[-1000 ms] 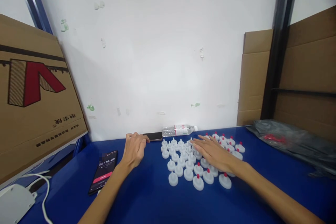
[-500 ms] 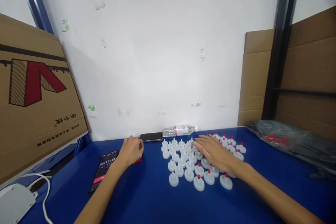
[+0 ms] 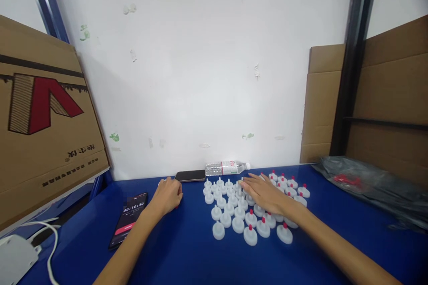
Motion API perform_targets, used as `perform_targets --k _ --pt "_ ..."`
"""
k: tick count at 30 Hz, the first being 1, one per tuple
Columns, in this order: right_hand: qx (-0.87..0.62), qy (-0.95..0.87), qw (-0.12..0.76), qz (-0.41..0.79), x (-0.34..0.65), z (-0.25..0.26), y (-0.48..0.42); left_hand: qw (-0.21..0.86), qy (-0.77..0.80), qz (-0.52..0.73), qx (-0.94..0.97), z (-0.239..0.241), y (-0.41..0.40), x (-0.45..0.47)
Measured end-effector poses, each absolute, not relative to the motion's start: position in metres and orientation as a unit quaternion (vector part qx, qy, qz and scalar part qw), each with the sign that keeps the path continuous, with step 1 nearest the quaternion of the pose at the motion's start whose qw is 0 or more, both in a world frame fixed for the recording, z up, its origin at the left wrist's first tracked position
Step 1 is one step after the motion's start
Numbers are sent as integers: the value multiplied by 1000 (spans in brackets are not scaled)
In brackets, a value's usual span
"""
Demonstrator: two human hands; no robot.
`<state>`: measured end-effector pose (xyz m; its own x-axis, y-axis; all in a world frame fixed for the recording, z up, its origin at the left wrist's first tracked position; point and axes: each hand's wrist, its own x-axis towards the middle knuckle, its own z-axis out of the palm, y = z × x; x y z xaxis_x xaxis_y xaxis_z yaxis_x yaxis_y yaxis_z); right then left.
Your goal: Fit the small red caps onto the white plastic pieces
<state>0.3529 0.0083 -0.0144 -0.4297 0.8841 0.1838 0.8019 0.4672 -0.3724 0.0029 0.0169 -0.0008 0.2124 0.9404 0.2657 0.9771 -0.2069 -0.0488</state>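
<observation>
Several white plastic caps stand in rows on the blue table; the nearer and right-hand ones carry red tips. My right hand lies flat on the middle of the cluster, fingers stretched toward the far left caps. My left hand rests on the table left of the caps, with its fingers curled down. What is under them is hidden.
A phone showing a timer lies left of my left hand, and a second dark phone and a water bottle lie by the wall. A cardboard box leans at left, a black plastic bag sits at right, and a white adapter with cable at bottom left.
My left hand pulled back from the far phone and curled its fingers; small red pieces showed under it half a second ago. My right hand stays on the caps.
</observation>
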Motion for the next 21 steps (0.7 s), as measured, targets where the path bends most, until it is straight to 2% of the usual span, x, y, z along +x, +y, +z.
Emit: perform_targets --k 10,18,21 --pt "-491 -838 206 119 354 -16 9 92 -611 -137 -774 -2 15 11" --pt "-491 -840 192 129 356 -24 25 80 -533 -211 -816 -8 12 30" --pt "-479 -847 212 96 356 -21 25 77 -513 -225 -825 -11 11 35"
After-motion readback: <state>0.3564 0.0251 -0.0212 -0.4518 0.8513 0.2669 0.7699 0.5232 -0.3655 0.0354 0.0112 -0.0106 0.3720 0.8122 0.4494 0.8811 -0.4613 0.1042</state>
